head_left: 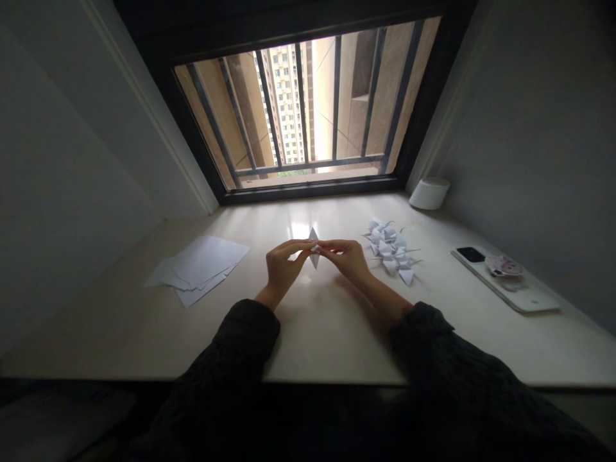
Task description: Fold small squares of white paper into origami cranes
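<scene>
White folded paper [314, 248] was pinched between the pressed-together fingertips of the left hand [283, 266] and right hand [347, 260], near a pile of origami cranes [391, 251].

Home, apartment room: barred window [308, 189] above pale desk [327, 340] (tower block [283, 106] outside).

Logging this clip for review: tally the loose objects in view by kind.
Folded paper piece: 1
Pile of paper cranes: 1 (too overlapped to count singly)
Stack of paper sheets: 1
White smartphone: 1
White round container: 1
Total: 5
</scene>
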Available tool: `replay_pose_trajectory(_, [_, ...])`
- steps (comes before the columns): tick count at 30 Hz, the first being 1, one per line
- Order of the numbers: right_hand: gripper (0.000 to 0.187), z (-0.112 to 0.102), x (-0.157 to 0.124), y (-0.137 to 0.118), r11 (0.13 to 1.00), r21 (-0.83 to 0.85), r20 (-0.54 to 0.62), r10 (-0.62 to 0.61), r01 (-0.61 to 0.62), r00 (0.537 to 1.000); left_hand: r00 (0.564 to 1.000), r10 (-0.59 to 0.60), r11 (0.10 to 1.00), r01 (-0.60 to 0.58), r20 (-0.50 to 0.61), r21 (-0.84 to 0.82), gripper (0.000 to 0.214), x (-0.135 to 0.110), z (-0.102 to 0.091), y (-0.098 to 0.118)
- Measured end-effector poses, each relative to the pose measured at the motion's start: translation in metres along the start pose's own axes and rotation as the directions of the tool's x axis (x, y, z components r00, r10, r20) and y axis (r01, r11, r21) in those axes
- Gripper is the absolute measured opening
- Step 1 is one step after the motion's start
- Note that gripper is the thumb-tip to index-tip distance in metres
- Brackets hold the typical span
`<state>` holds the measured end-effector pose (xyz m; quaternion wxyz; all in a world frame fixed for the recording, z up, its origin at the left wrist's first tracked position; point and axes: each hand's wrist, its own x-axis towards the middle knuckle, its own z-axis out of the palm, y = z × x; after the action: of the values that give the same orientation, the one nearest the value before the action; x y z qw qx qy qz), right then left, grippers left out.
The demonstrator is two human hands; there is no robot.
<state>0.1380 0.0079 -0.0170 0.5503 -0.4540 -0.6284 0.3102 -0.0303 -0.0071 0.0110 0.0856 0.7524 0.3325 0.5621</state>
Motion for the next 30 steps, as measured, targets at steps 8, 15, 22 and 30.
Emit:
replay_pose_trajectory(8, [0.027,-0.001,0.000,0.002,1.000,-0.017,0.000,0.015,-0.015,1.000,0.996,0.088,0.995,-0.089,0.017,0.039,0.016,-0.001,0.001,-0.001])
replay_pose_trajectory(15, [0.032,0.002,0.001,0.008,0.994,0.081,0.009,0.076,-0.077,0.997,0.995,0.087,0.996,-0.084,-0.057,0.040,0.014,-0.003,0.002,0.000])
replay_pose_trajectory(22, [0.035,0.004,0.002,0.011,0.980,0.162,0.017,0.113,-0.114,0.993,0.989,0.140,0.987,-0.136,-0.051,0.081,0.018,-0.003,0.002,-0.004])
replay_pose_trajectory(30, [0.030,0.001,0.002,0.005,0.982,0.178,-0.019,0.061,-0.056,0.998,0.996,0.079,0.983,-0.084,0.041,0.166,0.018,-0.005,0.001,-0.005])
